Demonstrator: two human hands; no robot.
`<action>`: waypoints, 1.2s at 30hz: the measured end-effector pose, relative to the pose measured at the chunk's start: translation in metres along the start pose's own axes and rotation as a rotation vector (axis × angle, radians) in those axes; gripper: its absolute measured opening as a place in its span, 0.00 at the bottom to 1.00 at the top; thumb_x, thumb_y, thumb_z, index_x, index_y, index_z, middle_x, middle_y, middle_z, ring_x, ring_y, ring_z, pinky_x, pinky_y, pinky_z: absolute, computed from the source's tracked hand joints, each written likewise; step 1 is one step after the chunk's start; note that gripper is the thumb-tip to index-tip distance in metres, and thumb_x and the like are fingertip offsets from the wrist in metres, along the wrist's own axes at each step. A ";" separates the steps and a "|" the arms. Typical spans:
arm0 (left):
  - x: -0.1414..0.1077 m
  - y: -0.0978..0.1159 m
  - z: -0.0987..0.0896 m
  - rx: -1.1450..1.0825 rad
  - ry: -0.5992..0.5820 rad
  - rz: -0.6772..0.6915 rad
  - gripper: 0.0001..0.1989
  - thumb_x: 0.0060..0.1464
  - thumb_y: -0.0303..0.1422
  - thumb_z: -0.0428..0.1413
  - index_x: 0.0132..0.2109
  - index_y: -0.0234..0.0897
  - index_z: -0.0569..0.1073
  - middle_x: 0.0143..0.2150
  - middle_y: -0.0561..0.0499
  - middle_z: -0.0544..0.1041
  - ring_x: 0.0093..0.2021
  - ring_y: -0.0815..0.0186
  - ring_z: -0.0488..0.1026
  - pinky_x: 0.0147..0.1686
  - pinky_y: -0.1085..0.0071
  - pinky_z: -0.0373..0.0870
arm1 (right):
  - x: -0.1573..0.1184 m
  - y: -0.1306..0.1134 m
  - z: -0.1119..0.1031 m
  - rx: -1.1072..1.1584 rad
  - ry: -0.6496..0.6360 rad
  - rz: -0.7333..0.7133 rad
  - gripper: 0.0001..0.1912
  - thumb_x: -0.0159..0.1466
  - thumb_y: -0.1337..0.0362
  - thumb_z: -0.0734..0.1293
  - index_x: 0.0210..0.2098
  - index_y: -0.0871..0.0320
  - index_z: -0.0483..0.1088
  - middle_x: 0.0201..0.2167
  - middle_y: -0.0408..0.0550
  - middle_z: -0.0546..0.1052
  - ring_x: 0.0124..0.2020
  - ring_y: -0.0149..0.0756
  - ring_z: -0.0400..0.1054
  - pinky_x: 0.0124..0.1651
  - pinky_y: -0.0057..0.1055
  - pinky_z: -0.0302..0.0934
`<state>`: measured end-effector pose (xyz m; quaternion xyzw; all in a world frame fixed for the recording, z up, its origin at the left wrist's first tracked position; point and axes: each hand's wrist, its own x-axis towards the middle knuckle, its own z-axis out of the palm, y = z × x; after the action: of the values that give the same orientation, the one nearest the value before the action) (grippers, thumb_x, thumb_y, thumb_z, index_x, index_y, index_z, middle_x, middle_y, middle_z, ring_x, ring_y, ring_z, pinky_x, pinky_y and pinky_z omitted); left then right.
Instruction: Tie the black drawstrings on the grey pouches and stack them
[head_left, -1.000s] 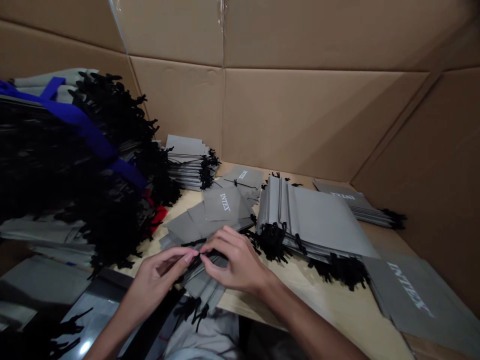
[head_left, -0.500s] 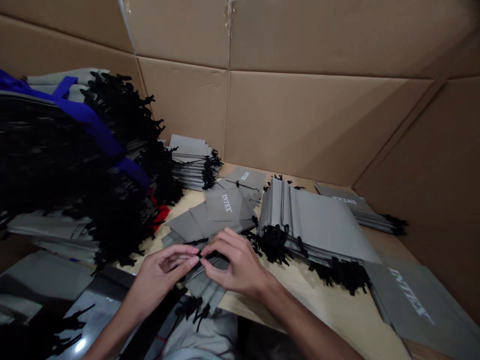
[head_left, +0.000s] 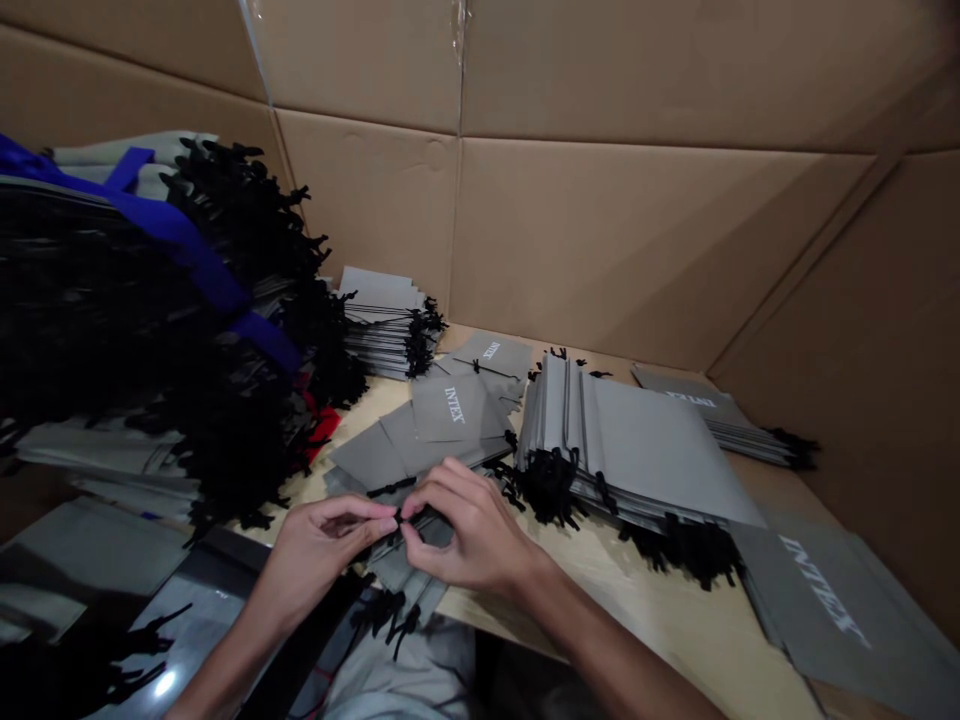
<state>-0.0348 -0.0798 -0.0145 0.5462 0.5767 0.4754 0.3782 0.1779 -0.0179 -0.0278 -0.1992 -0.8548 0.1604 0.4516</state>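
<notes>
Over the near side of the pouch pile [head_left: 431, 445], the left hand [head_left: 304, 555] and right hand [head_left: 476, 525] pinch a black cord [head_left: 399, 517] between closed thumbs and fingertips. It looks light, soft and limp, best pinched near its end.

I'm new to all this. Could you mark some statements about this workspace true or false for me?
1. The left hand and right hand are both at a bit of black cord. True.
2. A yellow strap crosses the big pile at left. False: the strap is blue.
3. The wall behind the table is cardboard. True.
4. The grey piece at lower right is blank. False: that grey piece reads INTEX in white.
</notes>
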 end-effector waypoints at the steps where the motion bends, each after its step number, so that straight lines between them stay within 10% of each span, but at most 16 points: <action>1: 0.000 0.000 0.000 -0.004 -0.001 0.003 0.17 0.49 0.49 0.75 0.33 0.40 0.90 0.34 0.42 0.90 0.33 0.54 0.87 0.33 0.67 0.86 | 0.000 0.000 0.000 -0.011 -0.002 -0.003 0.05 0.65 0.68 0.70 0.41 0.53 0.74 0.36 0.44 0.80 0.36 0.37 0.70 0.39 0.32 0.63; 24: 0.000 -0.003 -0.004 -0.014 -0.080 -0.014 0.10 0.51 0.41 0.72 0.36 0.40 0.90 0.36 0.45 0.91 0.36 0.57 0.88 0.37 0.72 0.84 | -0.003 -0.002 0.008 -0.081 0.071 -0.083 0.09 0.61 0.72 0.66 0.41 0.55 0.71 0.34 0.44 0.76 0.35 0.37 0.66 0.37 0.32 0.59; 36: -0.003 -0.010 -0.011 0.259 -0.170 0.222 0.06 0.63 0.36 0.65 0.41 0.40 0.86 0.37 0.51 0.87 0.35 0.64 0.82 0.38 0.75 0.79 | -0.003 0.002 -0.001 -0.175 -0.050 -0.221 0.06 0.65 0.70 0.69 0.42 0.57 0.74 0.34 0.45 0.78 0.35 0.38 0.66 0.37 0.34 0.60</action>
<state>-0.0475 -0.0837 -0.0217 0.6886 0.5354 0.3883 0.2973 0.1806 -0.0180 -0.0301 -0.1383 -0.8932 0.0394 0.4261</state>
